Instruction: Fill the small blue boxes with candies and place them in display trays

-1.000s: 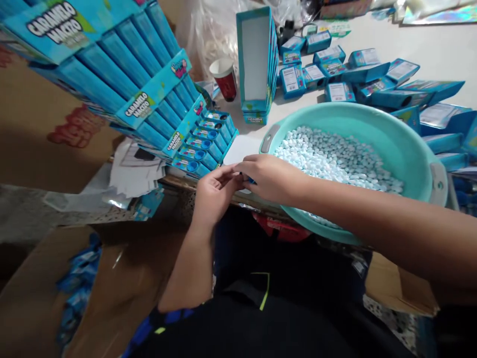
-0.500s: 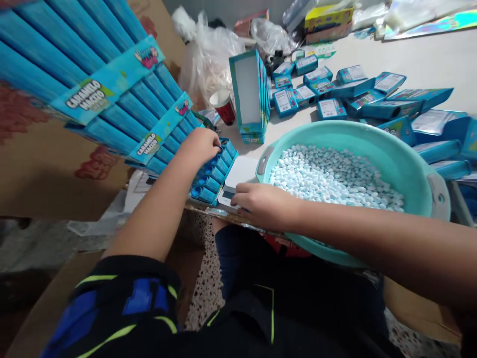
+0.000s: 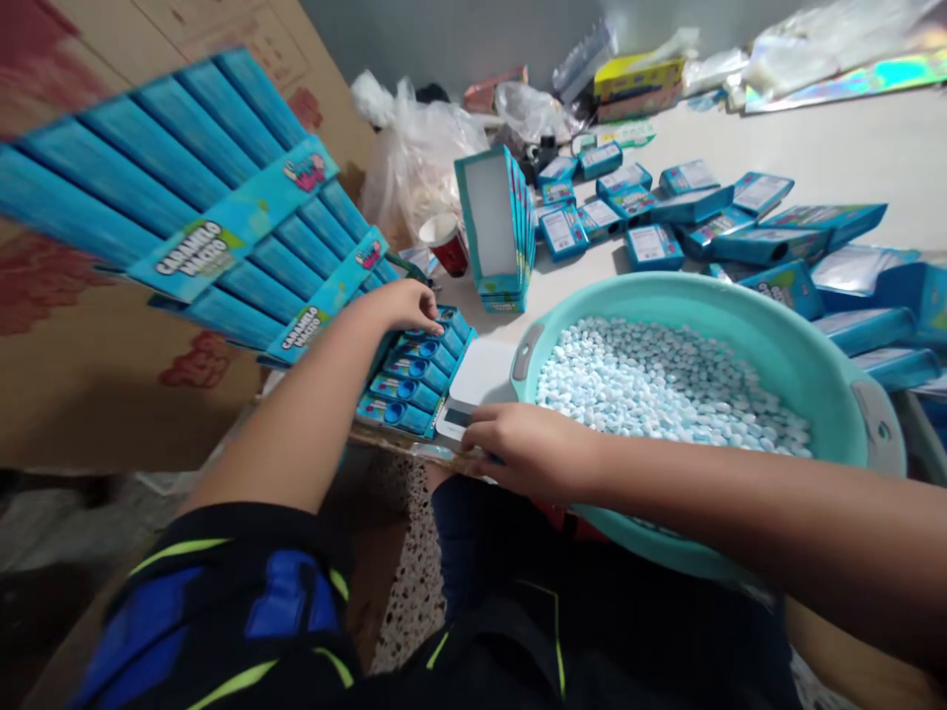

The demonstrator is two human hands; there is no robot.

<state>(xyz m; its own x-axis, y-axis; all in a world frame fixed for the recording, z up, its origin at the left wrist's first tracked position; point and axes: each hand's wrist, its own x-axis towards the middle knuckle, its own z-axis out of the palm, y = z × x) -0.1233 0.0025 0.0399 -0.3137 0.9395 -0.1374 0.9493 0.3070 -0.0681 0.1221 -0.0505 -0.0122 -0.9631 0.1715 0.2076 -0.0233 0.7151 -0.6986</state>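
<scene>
My left hand (image 3: 406, 308) bends its fingers down in a pinch at the far end of a row of small blue candy boxes (image 3: 418, 370). The visible boxes have round openings on top; whatever the fingertips hold is hidden. Right of the row lies a flat white scale (image 3: 484, 370) with a small dark display. My right hand (image 3: 529, 449) rests by the scale's front edge, fingers curled, their contents hard to make out. A turquoise tub (image 3: 740, 296) of pale blue and white candies (image 3: 658, 390) stands beside it, under my right forearm.
Tall stacked blue display trays (image 3: 222, 237) lean at the left before a cardboard box (image 3: 66, 394). Behind the row stand an upright blue display box (image 3: 495, 227) and a paper cup (image 3: 446, 245). Loose blue boxes (image 3: 655, 247) cover the table's right side; plastic bags (image 3: 425, 148) lie behind.
The view has tilted slightly, so the table sits lower in it. My left hand has drawn back a little, showing more of the box tops. My right hand stays by the scale.
</scene>
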